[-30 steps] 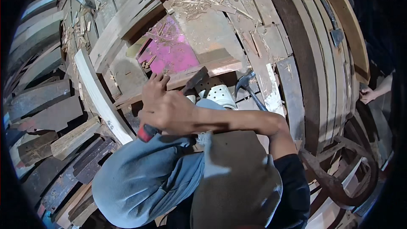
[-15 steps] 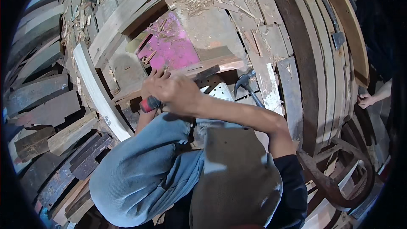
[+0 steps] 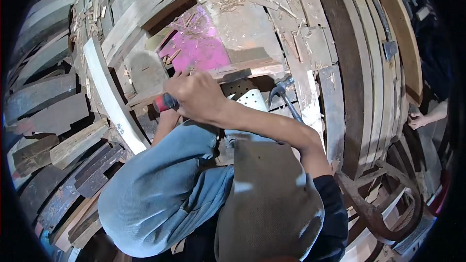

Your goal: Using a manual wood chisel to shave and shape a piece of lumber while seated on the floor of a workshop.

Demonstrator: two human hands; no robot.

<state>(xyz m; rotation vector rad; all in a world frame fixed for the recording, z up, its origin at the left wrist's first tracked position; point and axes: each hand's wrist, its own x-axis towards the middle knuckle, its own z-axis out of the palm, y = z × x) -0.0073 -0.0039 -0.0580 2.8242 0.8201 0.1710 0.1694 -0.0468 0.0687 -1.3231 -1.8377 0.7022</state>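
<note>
Red handle (image 3: 163,103) swung forward, right hand (image 3: 196,93) clamped around it; left hand (image 3: 170,87), grip unclear.

Right hand (image 3: 196,92): farther from the lap than 1 s ago; the fist now overlaps the near edge of the wood piece (image 3: 267,66) in view.
Tool (image 3: 165,102): swung from a steep slant to nearly level, red butt raised; blade now nearly in line with that edge, contact can't be told.
Left forearm (image 3: 166,122): now shows beyond the knee, hidden 1 s ago.
White clog (image 3: 251,99): more covered by the right forearm.
</note>
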